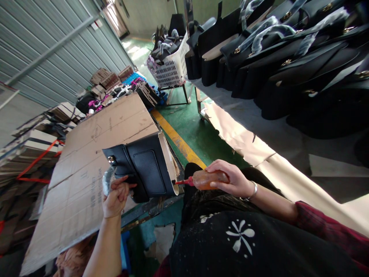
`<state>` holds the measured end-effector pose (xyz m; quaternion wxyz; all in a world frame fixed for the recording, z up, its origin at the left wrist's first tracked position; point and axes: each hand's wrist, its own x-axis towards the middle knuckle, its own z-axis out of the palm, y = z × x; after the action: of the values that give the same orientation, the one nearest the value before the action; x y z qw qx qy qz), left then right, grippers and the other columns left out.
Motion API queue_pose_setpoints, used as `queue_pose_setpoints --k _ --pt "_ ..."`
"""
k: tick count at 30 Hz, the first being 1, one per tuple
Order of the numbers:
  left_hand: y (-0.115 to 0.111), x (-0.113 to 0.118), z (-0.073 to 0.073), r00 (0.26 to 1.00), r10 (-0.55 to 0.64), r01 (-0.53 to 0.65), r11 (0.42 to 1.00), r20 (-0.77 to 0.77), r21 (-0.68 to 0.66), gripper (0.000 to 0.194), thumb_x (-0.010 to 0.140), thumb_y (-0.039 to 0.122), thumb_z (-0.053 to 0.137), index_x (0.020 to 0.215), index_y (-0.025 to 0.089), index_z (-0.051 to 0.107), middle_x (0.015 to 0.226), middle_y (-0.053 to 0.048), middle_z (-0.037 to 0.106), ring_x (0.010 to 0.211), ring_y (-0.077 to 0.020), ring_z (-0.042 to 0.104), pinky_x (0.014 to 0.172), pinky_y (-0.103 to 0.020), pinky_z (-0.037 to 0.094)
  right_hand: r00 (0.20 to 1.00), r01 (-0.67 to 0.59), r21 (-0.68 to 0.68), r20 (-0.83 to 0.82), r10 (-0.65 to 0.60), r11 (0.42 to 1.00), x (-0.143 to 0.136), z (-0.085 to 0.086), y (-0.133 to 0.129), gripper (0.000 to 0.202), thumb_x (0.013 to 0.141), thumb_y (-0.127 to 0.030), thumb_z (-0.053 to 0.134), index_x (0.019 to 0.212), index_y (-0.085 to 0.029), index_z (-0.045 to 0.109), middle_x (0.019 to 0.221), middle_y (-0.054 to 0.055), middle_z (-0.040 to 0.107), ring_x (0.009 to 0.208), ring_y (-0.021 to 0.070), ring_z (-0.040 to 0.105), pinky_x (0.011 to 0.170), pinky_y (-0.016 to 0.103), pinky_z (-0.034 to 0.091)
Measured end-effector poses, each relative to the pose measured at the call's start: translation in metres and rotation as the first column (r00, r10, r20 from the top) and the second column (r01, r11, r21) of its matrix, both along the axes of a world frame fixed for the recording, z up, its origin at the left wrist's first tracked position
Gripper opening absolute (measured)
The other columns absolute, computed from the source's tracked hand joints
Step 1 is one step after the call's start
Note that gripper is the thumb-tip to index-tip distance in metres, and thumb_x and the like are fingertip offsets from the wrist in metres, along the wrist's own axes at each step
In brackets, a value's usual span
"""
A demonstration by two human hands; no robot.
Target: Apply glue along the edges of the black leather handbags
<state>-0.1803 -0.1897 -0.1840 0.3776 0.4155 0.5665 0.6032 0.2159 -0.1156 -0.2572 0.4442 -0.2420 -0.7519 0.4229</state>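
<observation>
A black handbag (145, 167) lies on its side over the cardboard-covered table, its pale raw edge (168, 163) facing me. It has a pocket panel, gold-coloured hardware and a plastic-wrapped handle (107, 181). My left hand (117, 196) is closed at the bag's flap end, near the handle, with one or two fingers lying over the black surface. Wrapped in my right hand (235, 182) is an amber squeeze bottle (206, 181) with a red nozzle (186, 181). The nozzle's thin tip meets or nearly meets the lower corner of the pale edge.
Cardboard (95, 154) covers the table at left. Many black handbags (250, 73) crowd the bench at right, above hanging beige sheeting (248, 148). A white basket (173, 67) of bags stands farther back. Stacked panels (37, 144) line the left. A yellow stripe (178, 138) crosses the green floor.
</observation>
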Motion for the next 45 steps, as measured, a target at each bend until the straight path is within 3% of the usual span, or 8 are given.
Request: queue_pose_setpoints --k 3,9,19,23,29,33,39,45 --pt "0.0 0.0 0.0 1.0 -0.006 0.006 1.0 -0.002 0.01 0.034 0.057 0.021 0.057 0.085 0.017 0.077 0.029 0.008 0.034 0.029 -0.0099 0.036 0.055 -0.04 0.061 1.0 -0.029 -0.013 0.011 0.029 0.999 0.001 -0.002 -0.002 0.028 0.087 -0.037 0.067 0.107 -0.02 0.059 0.095 0.01 0.069 0.084 0.0221 0.067 0.071 0.034 0.056" --pt "0.001 0.003 0.001 1.0 0.003 -0.003 1.0 -0.022 0.022 0.034 0.058 0.02 0.055 0.085 0.019 0.077 0.03 0.009 0.034 0.029 -0.0093 0.035 0.055 -0.039 0.061 0.999 0.032 -0.021 0.005 -0.032 0.999 0.0 -0.003 -0.002 0.028 0.086 -0.038 0.068 0.106 -0.02 0.059 0.096 0.01 0.068 0.085 0.023 0.067 0.071 0.035 0.055" --pt "-0.001 0.004 0.0 0.999 -0.031 0.032 0.999 -0.015 0.042 0.034 0.059 0.02 0.058 0.087 0.018 0.078 0.03 0.008 0.035 0.029 -0.0098 0.038 0.057 -0.041 0.061 0.996 -0.062 -0.089 0.061 0.067 0.994 0.005 0.001 -0.003 0.027 0.085 -0.039 0.068 0.102 -0.021 0.06 0.092 0.009 0.069 0.08 0.0216 0.067 0.07 0.033 0.055" --pt "-0.006 0.005 0.002 0.996 -0.07 0.075 0.993 -0.06 0.095 0.029 0.065 0.022 0.061 0.089 0.022 0.079 0.03 0.008 0.037 0.029 -0.0096 0.038 0.056 -0.043 0.062 0.996 -0.034 -0.142 0.074 0.045 0.989 0.005 0.002 -0.001 0.026 0.086 -0.041 0.067 0.1 -0.02 0.061 0.09 0.007 0.068 0.076 0.0199 0.066 0.067 0.031 0.054" --pt "-0.024 0.012 0.004 0.99 -0.058 0.074 0.99 -0.132 0.123 0.019 0.071 0.027 0.07 0.086 0.02 0.08 0.032 0.007 0.039 0.031 -0.0097 0.042 0.062 -0.042 0.062 0.997 0.042 -0.073 0.067 -0.037 0.996 0.004 -0.003 -0.002 0.024 0.086 -0.037 0.067 0.103 -0.021 0.06 0.092 0.008 0.068 0.078 0.0203 0.065 0.067 0.032 0.054" --pt "-0.04 0.021 0.003 0.98 0.03 0.002 0.987 -0.198 0.158 0.015 0.071 0.028 0.075 0.084 0.023 0.081 0.034 0.006 0.04 0.032 -0.0114 0.043 0.059 -0.04 0.06 0.996 0.085 -0.111 0.028 -0.083 0.99 0.006 -0.003 -0.002 0.026 0.087 -0.041 0.065 0.103 -0.021 0.06 0.091 0.008 0.068 0.078 0.0212 0.065 0.068 0.034 0.054" --pt "-0.051 0.031 0.005 0.964 0.085 -0.03 0.977 -0.254 0.212 0.016 0.072 0.037 0.074 0.085 0.029 0.08 0.039 0.003 0.045 0.037 -0.014 0.048 0.043 -0.032 0.051 0.998 0.048 -0.151 0.035 -0.043 0.987 0.001 -0.005 0.003 0.029 0.086 -0.045 0.065 0.101 -0.021 0.061 0.094 0.008 0.069 0.082 0.022 0.067 0.072 0.034 0.055" --pt "-0.05 0.03 0.008 0.953 -0.014 0.069 0.982 -0.302 0.174 0.023 0.077 0.043 0.069 0.09 0.027 0.08 0.039 0.003 0.043 0.038 -0.0141 0.047 0.039 -0.029 0.046 0.996 0.038 -0.177 0.081 -0.023 0.983 0.005 -0.009 0.002 0.028 0.086 -0.043 0.066 0.1 -0.02 0.062 0.09 0.007 0.068 0.078 0.0203 0.065 0.07 0.032 0.053"
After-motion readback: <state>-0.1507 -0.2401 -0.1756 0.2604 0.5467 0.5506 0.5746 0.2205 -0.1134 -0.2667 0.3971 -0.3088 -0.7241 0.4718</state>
